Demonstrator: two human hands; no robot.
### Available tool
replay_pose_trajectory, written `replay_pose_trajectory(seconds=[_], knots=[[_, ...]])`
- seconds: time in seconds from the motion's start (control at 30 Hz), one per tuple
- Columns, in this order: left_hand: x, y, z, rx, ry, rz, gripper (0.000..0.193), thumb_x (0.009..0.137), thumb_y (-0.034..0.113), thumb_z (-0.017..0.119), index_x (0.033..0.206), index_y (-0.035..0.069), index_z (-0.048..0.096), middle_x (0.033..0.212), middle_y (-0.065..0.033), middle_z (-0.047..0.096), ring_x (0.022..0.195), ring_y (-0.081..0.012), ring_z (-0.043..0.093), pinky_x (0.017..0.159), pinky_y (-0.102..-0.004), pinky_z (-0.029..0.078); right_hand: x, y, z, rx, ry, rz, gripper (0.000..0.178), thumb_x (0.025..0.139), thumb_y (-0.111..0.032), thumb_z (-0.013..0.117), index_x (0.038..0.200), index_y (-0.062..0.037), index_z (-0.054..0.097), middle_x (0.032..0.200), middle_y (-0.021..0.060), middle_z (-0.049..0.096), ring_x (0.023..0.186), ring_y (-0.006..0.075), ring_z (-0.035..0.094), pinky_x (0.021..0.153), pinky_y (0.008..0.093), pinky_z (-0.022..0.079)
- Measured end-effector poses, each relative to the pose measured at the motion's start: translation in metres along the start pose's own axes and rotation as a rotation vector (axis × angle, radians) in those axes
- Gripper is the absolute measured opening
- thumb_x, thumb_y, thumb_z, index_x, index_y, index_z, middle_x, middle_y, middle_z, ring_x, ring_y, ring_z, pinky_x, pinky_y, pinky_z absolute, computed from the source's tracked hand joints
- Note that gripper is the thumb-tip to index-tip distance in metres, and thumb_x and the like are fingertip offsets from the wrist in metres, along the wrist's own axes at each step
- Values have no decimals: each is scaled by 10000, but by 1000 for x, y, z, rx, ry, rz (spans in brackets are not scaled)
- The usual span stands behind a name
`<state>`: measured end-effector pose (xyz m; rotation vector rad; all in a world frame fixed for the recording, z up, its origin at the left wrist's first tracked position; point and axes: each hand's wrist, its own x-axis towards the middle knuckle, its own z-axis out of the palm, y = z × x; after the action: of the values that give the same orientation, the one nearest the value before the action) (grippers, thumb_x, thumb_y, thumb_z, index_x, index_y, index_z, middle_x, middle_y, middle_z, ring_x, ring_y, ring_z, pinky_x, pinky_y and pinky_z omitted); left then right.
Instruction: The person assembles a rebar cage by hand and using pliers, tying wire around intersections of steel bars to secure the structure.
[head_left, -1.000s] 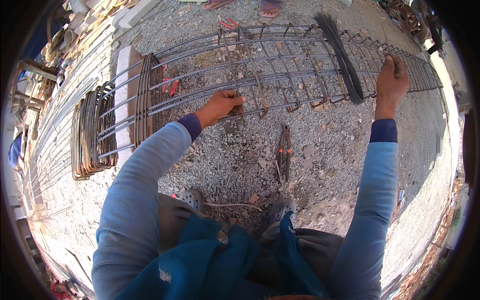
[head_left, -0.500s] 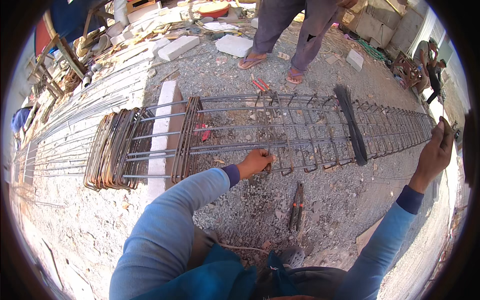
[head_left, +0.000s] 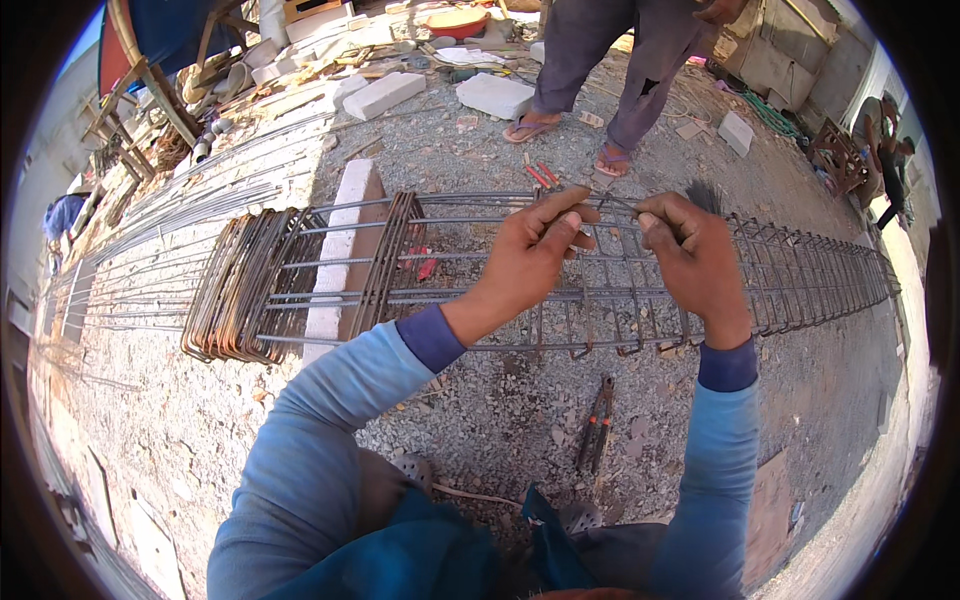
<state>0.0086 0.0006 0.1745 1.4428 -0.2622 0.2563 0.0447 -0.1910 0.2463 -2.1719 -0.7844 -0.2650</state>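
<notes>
A long rebar cage (head_left: 640,270) of straight bars and square stirrups stretches across in front of me. Above its far bars both my hands face each other, with a thin tie wire (head_left: 618,204) between their fingertips. My right hand (head_left: 700,262) pinches the wire between thumb and fingers. At the wire's other end, my left hand (head_left: 528,250) has its thumb and fingers closed around it; the exact grip is partly hidden. Behind my right hand shows the tip of a dark tie wire bundle (head_left: 705,194), the remainder covered.
Stacked stirrups (head_left: 240,285) crowd the cage's left end, near a pale block (head_left: 345,240) under the bars. Cutting pliers (head_left: 597,425) lie on the gravel near me; red-handled pliers (head_left: 541,177) lie beyond the cage. A person in sandals (head_left: 610,80) stands across.
My right hand has come in from the far right to over the cage. My left hand has lifted off the near bar and moved to the far side, meeting the wire.
</notes>
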Motion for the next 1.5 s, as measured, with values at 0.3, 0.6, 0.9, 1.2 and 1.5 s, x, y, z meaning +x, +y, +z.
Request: replay_pose_trajectory(seconds=[0.3, 0.6, 0.9, 1.2, 1.5], knots=[[5, 3, 27, -96, 0, 73, 410, 997, 183, 472, 1381, 42, 444, 1116, -80, 644, 832, -119, 653, 683, -241, 502, -14, 20, -17, 76, -11, 5, 143, 867, -93, 587, 970, -11, 642, 703, 109, 601, 603, 138, 534, 580, 309, 422], [3, -2, 28, -21, 11, 122, 414, 1000, 177, 463, 1384, 27, 436, 1068, -63, 658, 765, -91, 648, 639, -218, 484, -15, 24, -11, 58, -4, -11, 144, 855, -88, 591, 965, -11, 641, 726, 137, 628, 630, 197, 602, 602, 324, 448], [-2, -2, 23, -45, 13, 98, 403, 988, 180, 495, 1356, 19, 469, 1046, -67, 659, 742, -95, 642, 641, -223, 492, -11, 11, 0, 29, -12, -48, 134, 860, -88, 588, 955, -6, 635, 720, 148, 627, 637, 205, 621, 603, 329, 456], [9, 11, 9, -508, -74, -189, 321, 981, 249, 502, 1183, 6, 559, 1010, -97, 665, 760, -145, 661, 674, -269, 534, -10, 16, 1, 122, -20, -57, 132, 869, -82, 580, 959, -1, 633, 700, 123, 611, 598, 156, 558, 579, 312, 436], [11, 3, 5, -710, -122, -275, 254, 972, 232, 526, 1088, 17, 593, 951, -90, 687, 756, -142, 688, 651, -260, 566, -11, 17, 2, 153, -38, -52, 125, 876, -95, 574, 946, -10, 632, 720, 101, 624, 600, 135, 543, 560, 302, 420]])
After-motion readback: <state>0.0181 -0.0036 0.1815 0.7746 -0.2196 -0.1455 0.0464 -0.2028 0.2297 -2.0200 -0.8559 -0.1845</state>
